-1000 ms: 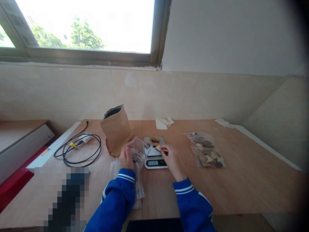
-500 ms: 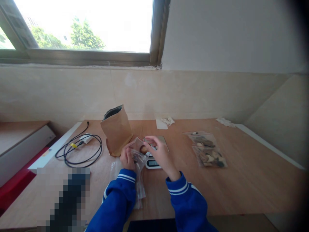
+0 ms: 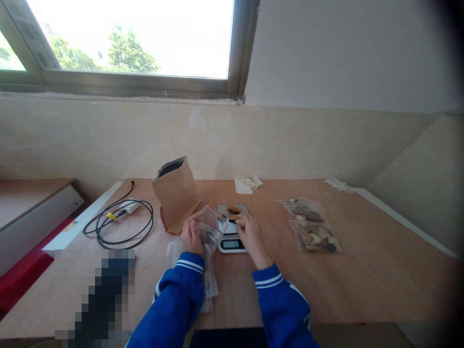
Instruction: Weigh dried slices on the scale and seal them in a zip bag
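My left hand [image 3: 191, 235] holds a small clear zip bag [image 3: 211, 225] open, just left of a small kitchen scale [image 3: 232, 243]. A few brown pieces [image 3: 233, 210] lie on the scale's platform. My right hand [image 3: 249, 232] rests over the scale with its fingertips on one of those pieces; whether it grips the piece is unclear. Both sleeves are blue with white stripes. More empty clear bags [image 3: 208, 285] lie on the wooden table [image 3: 362, 280] under my left forearm.
An open brown paper pouch [image 3: 176, 194] stands behind the scale to the left. Two filled zip bags [image 3: 311, 227] lie to the right. A coiled black cable [image 3: 119, 222] lies at far left, crumpled paper [image 3: 248, 183] by the wall. A blurred patch covers the lower left.
My right hand went from the scale to the bag's mouth with a piece, then returned to the scale's platform. The left hand kept hold of the bag.
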Demonstrator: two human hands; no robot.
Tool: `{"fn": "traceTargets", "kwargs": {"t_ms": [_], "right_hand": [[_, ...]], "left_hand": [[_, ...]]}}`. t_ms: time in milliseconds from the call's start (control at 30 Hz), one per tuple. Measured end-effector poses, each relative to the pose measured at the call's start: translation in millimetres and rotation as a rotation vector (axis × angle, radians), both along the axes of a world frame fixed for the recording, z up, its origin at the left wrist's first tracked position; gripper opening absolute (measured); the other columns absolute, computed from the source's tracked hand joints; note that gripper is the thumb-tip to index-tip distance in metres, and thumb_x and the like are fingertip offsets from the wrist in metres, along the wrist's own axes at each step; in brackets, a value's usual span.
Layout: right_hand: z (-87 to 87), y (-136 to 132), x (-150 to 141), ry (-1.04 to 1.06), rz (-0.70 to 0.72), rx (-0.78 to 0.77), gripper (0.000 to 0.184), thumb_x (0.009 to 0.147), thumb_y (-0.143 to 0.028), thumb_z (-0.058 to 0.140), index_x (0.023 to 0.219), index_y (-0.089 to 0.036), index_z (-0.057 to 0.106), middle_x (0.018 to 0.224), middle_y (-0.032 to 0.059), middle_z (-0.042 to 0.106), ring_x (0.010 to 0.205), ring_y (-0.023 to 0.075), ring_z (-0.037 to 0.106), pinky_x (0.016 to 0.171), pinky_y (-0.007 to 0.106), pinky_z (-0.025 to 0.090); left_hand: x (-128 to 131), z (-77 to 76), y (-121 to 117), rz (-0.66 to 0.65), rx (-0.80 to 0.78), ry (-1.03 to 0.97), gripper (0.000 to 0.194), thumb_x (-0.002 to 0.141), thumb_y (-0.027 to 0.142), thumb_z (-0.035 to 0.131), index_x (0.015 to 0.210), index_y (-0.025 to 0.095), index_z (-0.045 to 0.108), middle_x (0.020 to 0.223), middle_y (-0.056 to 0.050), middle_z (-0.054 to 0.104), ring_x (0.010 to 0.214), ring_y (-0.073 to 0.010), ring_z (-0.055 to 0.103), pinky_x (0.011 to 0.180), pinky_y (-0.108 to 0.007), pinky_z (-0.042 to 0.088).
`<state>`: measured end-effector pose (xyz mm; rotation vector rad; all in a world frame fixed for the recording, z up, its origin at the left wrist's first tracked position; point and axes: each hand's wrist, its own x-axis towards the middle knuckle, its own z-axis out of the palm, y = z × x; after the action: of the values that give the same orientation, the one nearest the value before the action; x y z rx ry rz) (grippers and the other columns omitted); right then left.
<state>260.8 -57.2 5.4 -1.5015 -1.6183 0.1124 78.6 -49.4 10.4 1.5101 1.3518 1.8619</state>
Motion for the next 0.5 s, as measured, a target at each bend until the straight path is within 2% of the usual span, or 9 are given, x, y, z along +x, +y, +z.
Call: {"fn": "traceTargets", "kwargs": {"t_ms": [133, 267, 400, 500], "right_hand": [[12.7, -1, 0, 0.163, 0.011, -0.051, 0.020, 0.079, -0.013, 0.046, 0.091, -0.017, 0.062, 0.090, 0.0090, 0.068, 0.085, 0.0232, 0.062, 0.079, 0.037, 0.047], [36.7, -9, -5, 0.356, 0.059, 0.006, 0.018, 0.083, -0.024, 0.049, 0.093, -0.018, 0.063, 0.091, 0.0071, 0.069, 0.081, 0.0196, 0.064, 0.077, 0.034, 0.050], [66.7, -17, -18, 0.523, 0.187, 0.054, 0.018, 0.084, -0.030, 0.052, 0.093, -0.018, 0.063, 0.092, 0.0075, 0.069, 0.083, 0.0179, 0.065, 0.077, 0.031, 0.051], [80.6, -19, -28, 0.521, 0.315, 0.029, 0.019, 0.084, -0.030, 0.054, 0.095, -0.019, 0.063, 0.093, 0.0063, 0.069, 0.084, 0.0171, 0.065, 0.077, 0.030, 0.051]], "left_hand": [[0, -1.6, 1, 0.006, 0.010, 0.009, 0.047, 0.092, 0.047, 0.031, 0.103, 0.018, 0.065, 0.087, -0.008, 0.064, 0.081, -0.0172, 0.060, 0.076, -0.031, 0.046], [-1, -4.9, 2, -0.004, 0.009, 0.029, 0.048, 0.092, 0.047, 0.031, 0.104, 0.016, 0.065, 0.085, -0.008, 0.063, 0.078, -0.0167, 0.059, 0.074, -0.030, 0.046], [-4, -9.7, 5, -0.026, 0.010, 0.057, 0.048, 0.092, 0.048, 0.031, 0.104, 0.016, 0.065, 0.086, -0.008, 0.063, 0.081, -0.0176, 0.060, 0.076, -0.030, 0.047], [-5, -11.0, 6, -0.032, 0.026, 0.058, 0.047, 0.092, 0.047, 0.031, 0.106, 0.017, 0.065, 0.089, -0.008, 0.064, 0.084, -0.0179, 0.060, 0.079, -0.031, 0.046]]}}
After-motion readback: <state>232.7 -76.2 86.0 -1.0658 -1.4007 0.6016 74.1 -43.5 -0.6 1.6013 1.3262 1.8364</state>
